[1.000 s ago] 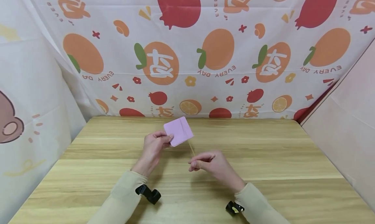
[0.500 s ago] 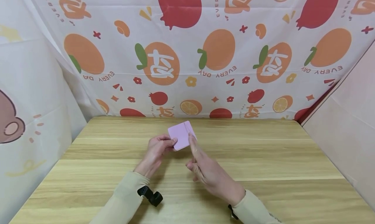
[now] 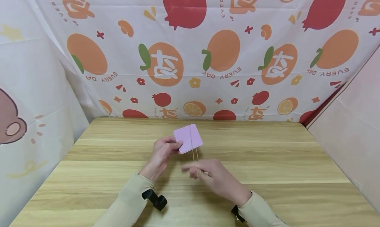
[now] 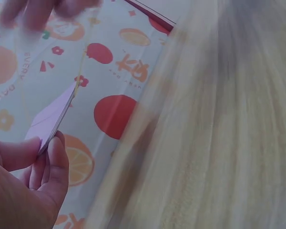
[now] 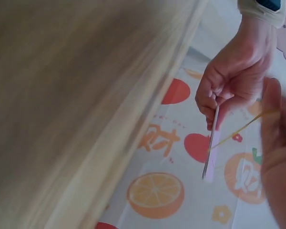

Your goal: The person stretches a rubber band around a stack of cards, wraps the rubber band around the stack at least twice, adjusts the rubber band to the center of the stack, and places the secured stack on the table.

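My left hand (image 3: 162, 154) pinches a thin stack of pink square cards (image 3: 185, 138) by its lower left corner, thumb on top and fingers beneath. A tan rubber band (image 3: 193, 154) runs across the cards near their right side, and two strands of it stretch down from the lower edge. My right hand (image 3: 219, 179) holds the stretched end with curled fingers; its forefinger is blurred. Seen edge-on in the left wrist view, the cards (image 4: 50, 117) are slim, several layers thick. In the right wrist view the band (image 5: 243, 128) is drawn taut between the cards and my right hand.
Beneath both hands is a wooden tabletop (image 3: 267, 161). A fruit-printed cloth (image 3: 193, 55) hangs behind its far edge, with pale cloths at the left (image 3: 35, 72) and right (image 3: 350, 128). Each wrist wears a small black camera mount (image 3: 155, 200).
My right hand reached up to the cards' right edge, then drew back down; two band strands now show where one did. The left hand and cards have shifted slightly right and down.
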Tool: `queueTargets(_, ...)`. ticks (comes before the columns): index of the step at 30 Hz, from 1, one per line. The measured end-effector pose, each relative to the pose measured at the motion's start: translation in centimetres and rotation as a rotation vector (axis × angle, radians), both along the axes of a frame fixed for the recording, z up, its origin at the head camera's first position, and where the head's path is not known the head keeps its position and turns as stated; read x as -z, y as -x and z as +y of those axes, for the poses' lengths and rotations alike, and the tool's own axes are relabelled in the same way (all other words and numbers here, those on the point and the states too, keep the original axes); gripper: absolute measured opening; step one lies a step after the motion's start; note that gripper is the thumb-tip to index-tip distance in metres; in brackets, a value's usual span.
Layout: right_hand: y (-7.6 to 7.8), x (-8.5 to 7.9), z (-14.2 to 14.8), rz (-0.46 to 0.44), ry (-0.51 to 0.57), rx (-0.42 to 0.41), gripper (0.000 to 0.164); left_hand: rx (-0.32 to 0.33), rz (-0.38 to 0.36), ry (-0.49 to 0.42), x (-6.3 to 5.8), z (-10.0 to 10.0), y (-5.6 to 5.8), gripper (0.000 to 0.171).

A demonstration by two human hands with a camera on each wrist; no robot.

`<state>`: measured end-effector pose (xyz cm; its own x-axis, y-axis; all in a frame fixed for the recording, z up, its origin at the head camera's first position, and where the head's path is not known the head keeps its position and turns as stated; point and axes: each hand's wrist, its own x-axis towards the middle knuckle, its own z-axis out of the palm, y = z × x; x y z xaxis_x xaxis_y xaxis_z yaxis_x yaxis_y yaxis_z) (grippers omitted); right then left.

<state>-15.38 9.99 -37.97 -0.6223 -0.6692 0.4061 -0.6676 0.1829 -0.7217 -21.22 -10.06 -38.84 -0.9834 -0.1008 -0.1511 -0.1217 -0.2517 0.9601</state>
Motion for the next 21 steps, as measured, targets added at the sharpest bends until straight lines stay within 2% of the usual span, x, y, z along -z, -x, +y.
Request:
queueTargets(2, 0.1, 0.0, 0.0, 0.155, 0.032, -0.076, 0.028, 0.0, -0.01, -0.003, 0.1, -0.1, 0.1, 0.011)
queueTargets(4, 0.2, -0.2, -0.1, 0.289, 0.077, -0.12, 0.032, 0.003, -0.017, -0.007, 0.3, -0.2, 0.1, 0.009)
queueTargets(7, -0.1, -0.6, -0.4, 0.378, 0.084, -0.066, 0.05, 0.009, -0.019, -0.02, 0.3, -0.2, 0.1, 0.008)
queueTargets(10, -0.6, -1.1, -0.7, 0.363, 0.021, 0.053, 0.061, 0.015, -0.016, -0.036, 0.2, 0.0, 0.0, 0.01)
queueTargets(15, -1.3, -1.4, -0.8, 0.298, -0.095, 0.289, 0.067, 0.012, -0.01, -0.026, 0.1, 0.6, -0.2, 0.012)
queueTargets(21, -1.5, -1.2, -0.8, 0.153, -0.196, 0.466, 0.069, -0.006, 0.007, -0.004, 0.4, 1.2, -0.4, 0.009)
